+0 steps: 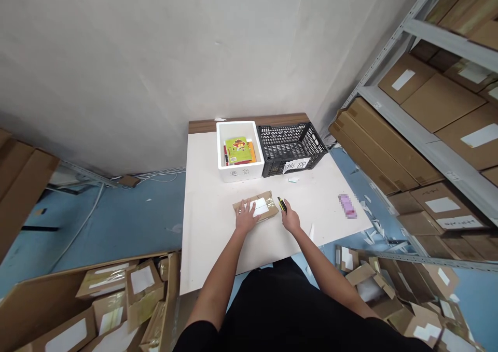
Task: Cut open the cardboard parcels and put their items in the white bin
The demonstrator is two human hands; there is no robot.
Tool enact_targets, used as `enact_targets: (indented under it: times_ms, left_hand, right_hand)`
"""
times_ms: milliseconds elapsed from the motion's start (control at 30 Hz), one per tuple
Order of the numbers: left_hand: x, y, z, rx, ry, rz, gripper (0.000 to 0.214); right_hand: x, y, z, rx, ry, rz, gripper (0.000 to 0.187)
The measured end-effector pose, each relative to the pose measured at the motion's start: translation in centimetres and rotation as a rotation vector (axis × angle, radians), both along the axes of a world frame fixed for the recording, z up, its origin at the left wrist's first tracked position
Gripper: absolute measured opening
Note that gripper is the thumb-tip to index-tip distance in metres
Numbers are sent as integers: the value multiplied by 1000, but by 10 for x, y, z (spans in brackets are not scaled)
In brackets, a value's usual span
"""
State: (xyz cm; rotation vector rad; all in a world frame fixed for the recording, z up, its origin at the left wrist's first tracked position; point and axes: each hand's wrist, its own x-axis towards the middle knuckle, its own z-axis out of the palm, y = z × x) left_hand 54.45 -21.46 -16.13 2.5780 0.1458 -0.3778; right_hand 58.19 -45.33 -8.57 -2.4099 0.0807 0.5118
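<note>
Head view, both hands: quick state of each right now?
Left hand: open, resting on the taped cardboard parcel, not gripping a tool.
Right hand: closed, holding a yellow-and-black utility knife.

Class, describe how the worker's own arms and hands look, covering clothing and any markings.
The left hand and right hand are gloveless, with five-fingered human shapes. Both forearms are bare, with no watch or bracelet visible. A plain black top has short black sleeves, without visible print. Any rings are too small to tell.
</note>
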Motion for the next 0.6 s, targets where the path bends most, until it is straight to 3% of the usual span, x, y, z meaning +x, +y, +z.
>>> enact_targets:
  times_ms: [200,367,600]
  left_hand:
    - [3,-1,6,164,59,-46,77]
    - [2,-2,7,223,62,-55,80]
    - [6,-1,8,208,91,-36,81]
  right_hand:
    - [21,26,7,-255,-25,218,50]
    - [14,51,8,-544,81,383,58]
    - [11,58,11,-580,192,438,61]
